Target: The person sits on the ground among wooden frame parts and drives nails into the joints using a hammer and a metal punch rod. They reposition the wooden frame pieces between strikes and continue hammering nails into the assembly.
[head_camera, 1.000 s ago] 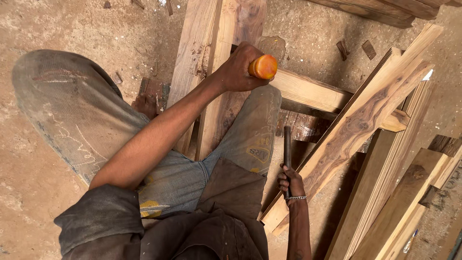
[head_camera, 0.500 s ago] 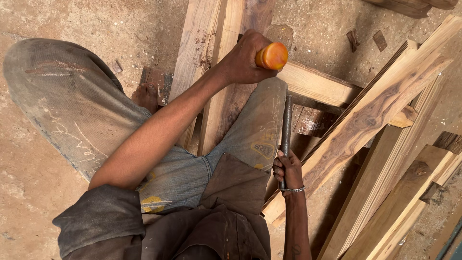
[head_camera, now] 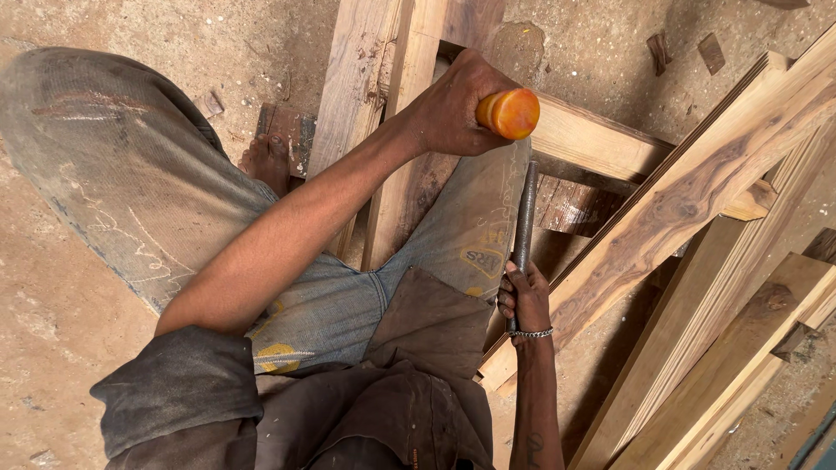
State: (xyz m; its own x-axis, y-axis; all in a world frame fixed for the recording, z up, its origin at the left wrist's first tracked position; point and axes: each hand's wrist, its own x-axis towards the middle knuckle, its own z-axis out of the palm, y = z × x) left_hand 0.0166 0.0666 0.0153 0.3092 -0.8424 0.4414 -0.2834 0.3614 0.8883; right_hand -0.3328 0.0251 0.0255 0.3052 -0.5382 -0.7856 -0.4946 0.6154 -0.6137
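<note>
A rough woodworking workshop with a bare dirt floor dusted with sawdust and small wood offcuts. Long planed planks and timber beams lie stacked and crossed on the ground, some pale, some dark-grained. A person in dusty, stained jeans stands among them, gripping an orange tool handle and a dark metal rod.

We see no packages, signs or screens here. The only label-like mark is a small yellow-outlined patch printed on the faded jeans, at the knee.
</note>
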